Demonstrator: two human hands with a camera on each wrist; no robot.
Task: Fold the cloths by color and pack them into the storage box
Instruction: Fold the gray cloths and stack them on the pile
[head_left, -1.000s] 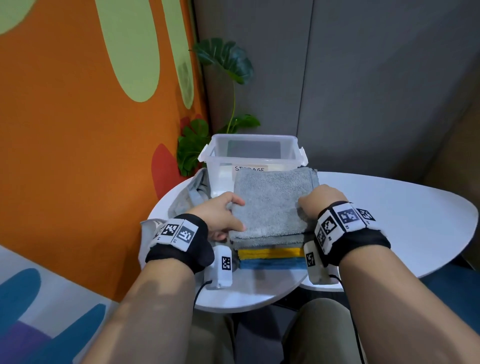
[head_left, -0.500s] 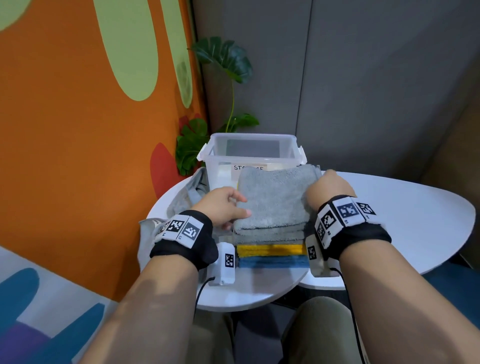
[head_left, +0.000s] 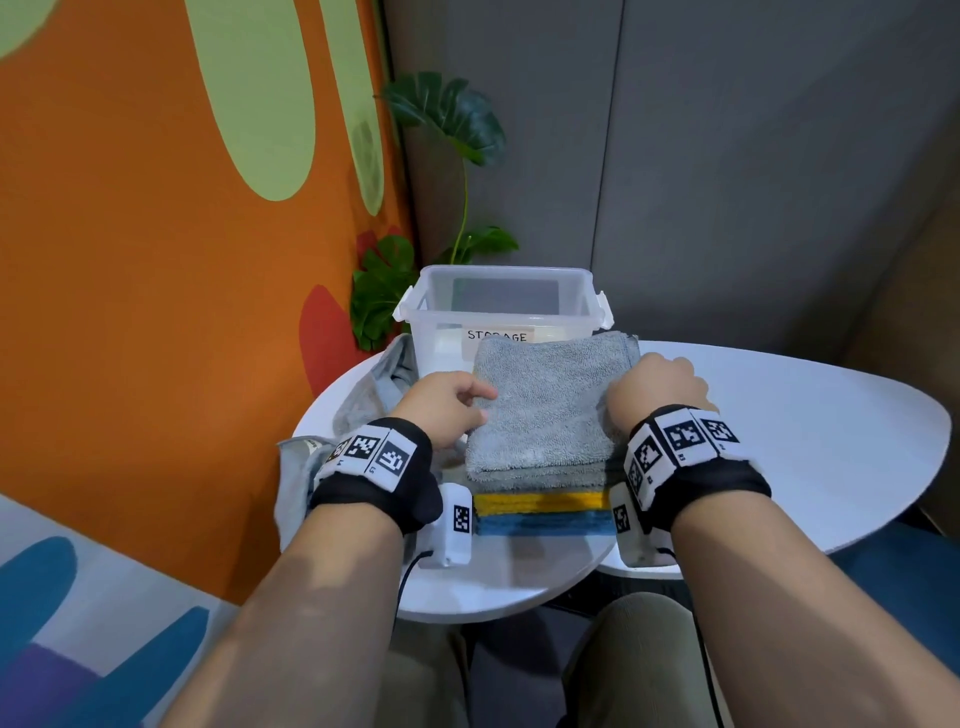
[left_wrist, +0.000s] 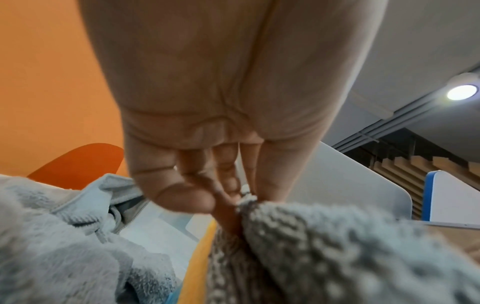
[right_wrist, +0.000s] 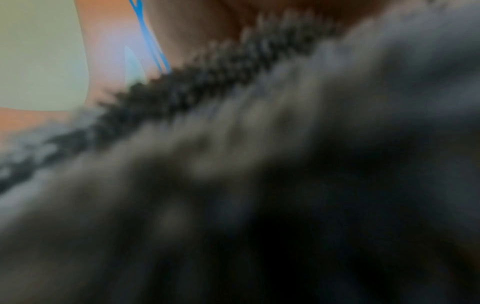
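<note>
Left hand (head_left: 447, 410) is pinching the folded grey cloth's (head_left: 545, 400) left edge, thumb on top. Right hand (head_left: 657, 387) is gripping its right edge (fingers hidden, pose unclear). Storage box (head_left: 501, 312) is sitting just beyond the fingers; yellow cloth (head_left: 540, 502) and blue cloth (head_left: 545, 524) are lying stacked beneath on the desk (head_left: 779, 415).

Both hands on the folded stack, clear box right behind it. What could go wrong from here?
1. The left hand pinches only the top folded grey terry cloth; the yellow cloth and blue cloth may stay behind.
2. The clear plastic storage box nearly touches the stack, so lifting could snag its rim.
</note>
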